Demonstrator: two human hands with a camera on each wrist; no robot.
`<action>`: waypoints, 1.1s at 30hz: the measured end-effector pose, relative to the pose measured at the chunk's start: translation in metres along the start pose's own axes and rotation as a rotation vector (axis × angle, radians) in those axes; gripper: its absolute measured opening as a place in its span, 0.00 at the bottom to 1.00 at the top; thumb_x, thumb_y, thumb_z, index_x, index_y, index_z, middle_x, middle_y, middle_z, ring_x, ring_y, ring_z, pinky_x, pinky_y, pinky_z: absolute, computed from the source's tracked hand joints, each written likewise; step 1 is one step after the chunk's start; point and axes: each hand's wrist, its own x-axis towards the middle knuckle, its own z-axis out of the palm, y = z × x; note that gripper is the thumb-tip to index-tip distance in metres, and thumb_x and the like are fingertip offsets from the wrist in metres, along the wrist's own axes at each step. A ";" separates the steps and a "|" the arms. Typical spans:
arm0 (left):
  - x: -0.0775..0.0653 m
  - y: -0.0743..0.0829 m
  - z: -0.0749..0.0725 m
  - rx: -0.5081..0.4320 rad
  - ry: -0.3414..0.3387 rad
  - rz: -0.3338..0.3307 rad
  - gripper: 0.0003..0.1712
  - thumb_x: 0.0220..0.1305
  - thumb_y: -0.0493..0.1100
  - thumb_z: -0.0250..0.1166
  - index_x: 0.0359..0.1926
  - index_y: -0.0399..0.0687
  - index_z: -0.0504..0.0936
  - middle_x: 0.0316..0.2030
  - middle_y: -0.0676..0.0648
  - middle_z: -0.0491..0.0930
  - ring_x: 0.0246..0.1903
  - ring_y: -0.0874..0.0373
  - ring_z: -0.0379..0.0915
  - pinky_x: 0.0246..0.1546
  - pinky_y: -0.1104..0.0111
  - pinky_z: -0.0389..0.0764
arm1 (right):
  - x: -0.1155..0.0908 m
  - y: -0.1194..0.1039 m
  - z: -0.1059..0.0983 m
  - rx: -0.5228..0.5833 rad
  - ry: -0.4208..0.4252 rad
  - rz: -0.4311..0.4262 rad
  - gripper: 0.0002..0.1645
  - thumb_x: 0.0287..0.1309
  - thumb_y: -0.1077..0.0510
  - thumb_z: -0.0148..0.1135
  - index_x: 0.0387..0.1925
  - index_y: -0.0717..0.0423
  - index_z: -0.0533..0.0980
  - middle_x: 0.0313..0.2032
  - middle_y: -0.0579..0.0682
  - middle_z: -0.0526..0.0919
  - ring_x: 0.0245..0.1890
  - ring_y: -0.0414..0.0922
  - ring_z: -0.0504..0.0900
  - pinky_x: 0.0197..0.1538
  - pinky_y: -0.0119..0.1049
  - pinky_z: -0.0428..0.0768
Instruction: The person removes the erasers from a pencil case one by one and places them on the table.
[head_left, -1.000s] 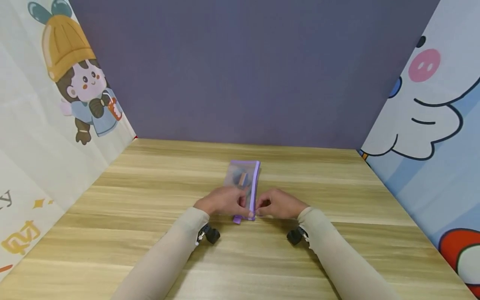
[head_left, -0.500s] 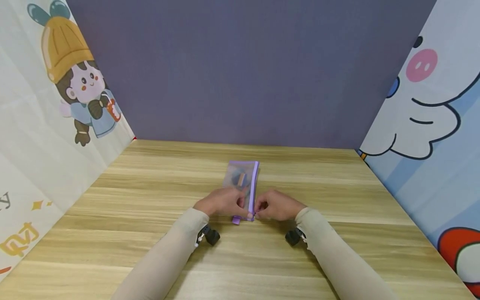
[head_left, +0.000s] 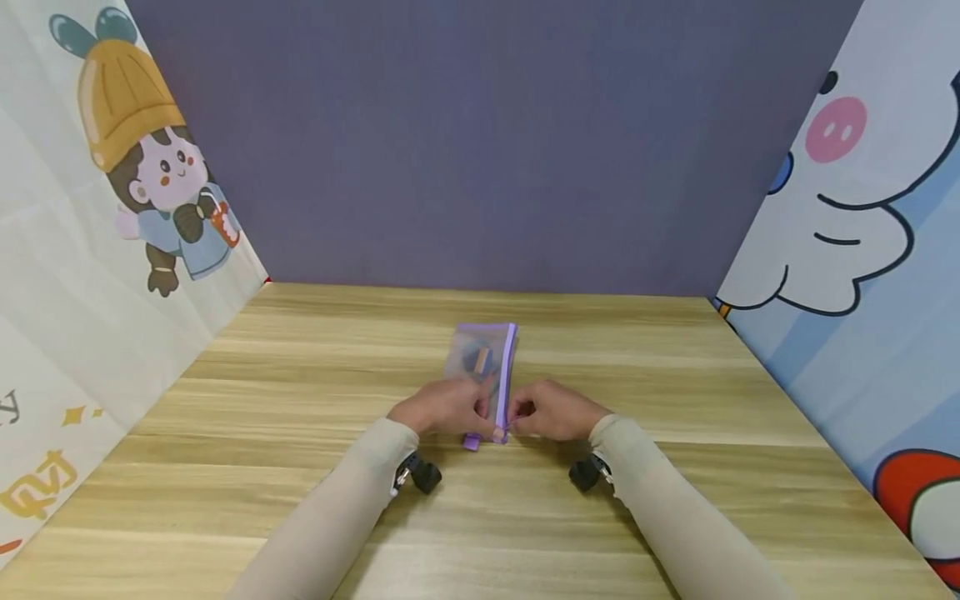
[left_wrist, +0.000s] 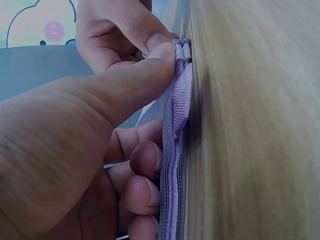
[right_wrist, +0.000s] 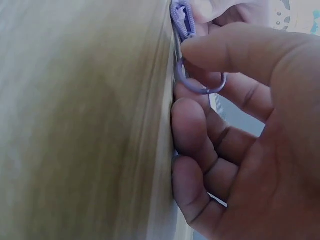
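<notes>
A see-through mesh zipper pouch (head_left: 463, 343) with purple trim lies on the table, and a striped item (head_left: 482, 360) shows through it. My left hand (head_left: 448, 406) lies over its near part, thumb and finger pinching the near corner by the zipper's end. In the left wrist view, the zipper edge (left_wrist: 172, 200) runs past the curled fingers, with a ribbed purple tab (left_wrist: 183, 97) on it. From the right, my right hand (head_left: 551, 408) pinches the zipper pull. A purple ring (right_wrist: 207, 91) on that pull hangs between its thumb and fingers in the right wrist view.
The wood-grain table (head_left: 637, 517) reaches back to a dark grey-purple panel (head_left: 480, 150). Cartoon-printed walls stand on the left (head_left: 75, 300) and right (head_left: 900, 350). Each wrist wears a small black camera (head_left: 426, 477).
The right hand has edged slightly left, closer to the pouch's near corner. The left hand and pouch stay nearly in place; the whole view has shifted slightly.
</notes>
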 end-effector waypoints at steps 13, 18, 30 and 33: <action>0.001 0.001 -0.001 -0.012 -0.009 -0.025 0.22 0.54 0.67 0.72 0.27 0.57 0.79 0.21 0.57 0.77 0.17 0.64 0.64 0.19 0.69 0.64 | 0.000 0.001 -0.003 0.000 0.014 -0.002 0.06 0.60 0.61 0.68 0.29 0.47 0.83 0.30 0.37 0.83 0.33 0.38 0.78 0.38 0.34 0.78; 0.000 -0.002 -0.003 -0.019 -0.020 0.001 0.22 0.54 0.66 0.72 0.29 0.57 0.78 0.24 0.59 0.78 0.19 0.64 0.66 0.20 0.68 0.66 | 0.001 -0.001 -0.002 0.005 0.006 -0.042 0.06 0.60 0.62 0.68 0.30 0.48 0.83 0.30 0.37 0.83 0.33 0.38 0.79 0.39 0.35 0.79; -0.006 -0.008 -0.005 -0.054 -0.039 -0.008 0.23 0.52 0.69 0.72 0.25 0.58 0.79 0.22 0.57 0.79 0.20 0.63 0.67 0.22 0.67 0.67 | 0.003 -0.003 0.001 0.008 -0.003 -0.043 0.05 0.62 0.60 0.67 0.32 0.46 0.84 0.32 0.37 0.84 0.35 0.37 0.79 0.41 0.35 0.78; -0.007 -0.008 -0.006 -0.059 -0.047 -0.011 0.23 0.53 0.69 0.71 0.25 0.57 0.79 0.21 0.57 0.79 0.19 0.63 0.67 0.22 0.67 0.67 | 0.004 -0.003 0.001 0.009 -0.008 -0.026 0.05 0.63 0.58 0.67 0.33 0.44 0.85 0.32 0.35 0.84 0.35 0.36 0.78 0.41 0.34 0.78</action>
